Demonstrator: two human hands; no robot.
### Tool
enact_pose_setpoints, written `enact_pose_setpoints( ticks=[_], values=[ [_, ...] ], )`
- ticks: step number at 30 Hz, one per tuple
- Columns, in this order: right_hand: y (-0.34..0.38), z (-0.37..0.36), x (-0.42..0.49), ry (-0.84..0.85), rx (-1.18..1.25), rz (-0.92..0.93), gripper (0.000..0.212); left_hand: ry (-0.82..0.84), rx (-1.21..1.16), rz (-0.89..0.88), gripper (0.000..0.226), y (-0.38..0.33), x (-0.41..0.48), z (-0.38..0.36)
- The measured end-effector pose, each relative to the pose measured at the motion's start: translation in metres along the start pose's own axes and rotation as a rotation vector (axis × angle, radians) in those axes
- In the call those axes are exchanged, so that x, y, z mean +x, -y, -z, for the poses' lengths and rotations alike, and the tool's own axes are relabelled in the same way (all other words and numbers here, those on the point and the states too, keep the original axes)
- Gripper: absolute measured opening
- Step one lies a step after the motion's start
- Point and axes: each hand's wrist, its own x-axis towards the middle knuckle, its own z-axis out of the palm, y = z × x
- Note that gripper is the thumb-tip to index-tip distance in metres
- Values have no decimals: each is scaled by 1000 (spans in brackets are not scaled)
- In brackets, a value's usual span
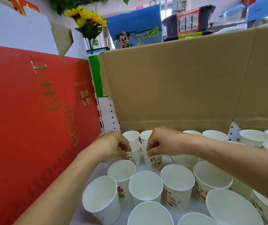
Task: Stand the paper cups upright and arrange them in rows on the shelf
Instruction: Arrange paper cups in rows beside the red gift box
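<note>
Left hand (112, 146) fingers pinching cup rim (134, 144), right hand (160, 142) pinching neighbouring cup (152, 161)

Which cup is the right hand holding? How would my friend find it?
Start at the big brown cardboard wall at the back, then drop to the cups below it. Find the right hand; its fingers pinch the rim of one upright cup. That cup shows green characters and an orange, facing you.

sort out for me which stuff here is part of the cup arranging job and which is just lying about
Part of the job:
left hand pinching a cup rim
right hand pinching the next cup's rim
paper cups
shelf

Just lying about:
red gift box
cardboard box
sunflowers
blue cartoon board
</note>
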Motion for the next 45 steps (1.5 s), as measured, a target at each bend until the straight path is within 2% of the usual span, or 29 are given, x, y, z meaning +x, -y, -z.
enact_pose_setpoints(
  ticks=[4,7,12,14,20,25,29,33,35,37,45],
  values=[
    [-5,17,-5,-79,30,24,15,-64,-45,-15,22,-4,0,1],
    [-17,46,-21,-156,29,-2,13,-116,-129,-97,21,-20,1,5],
    [-42,57,-50,95,-38,-137,11,-73,-183,-249,18,-56,5,7],
    [-45,47,-53,139,-57,-170,16,-56,-158,-283,18,-66,8,5],
    [-54,28,-40,1,-245,-169,12,-39,-126,-369,21,-83,14,1],
    [-56,32,-47,-59,-222,-143,14,13,-56,-428,23,-92,21,-5],
    [-57,46,-72,-34,-183,-159,13,-18,-9,-431,22,-91,27,-9],
    [-60,50,-95,56,-180,-258,30,-20,6,-444,27,-94,29,-13],
    [-64,46,-101,63,-176,-270,44,-8,11,-447,28,-95,29,-15],
    [-66,44,-105,53,-169,-284,48,0,-12,-455,29,-97,29,-15],
    [-65,36,-106,72,-98,-250,12,22,-37,-447,14,-104,42,-22]
  ],
)
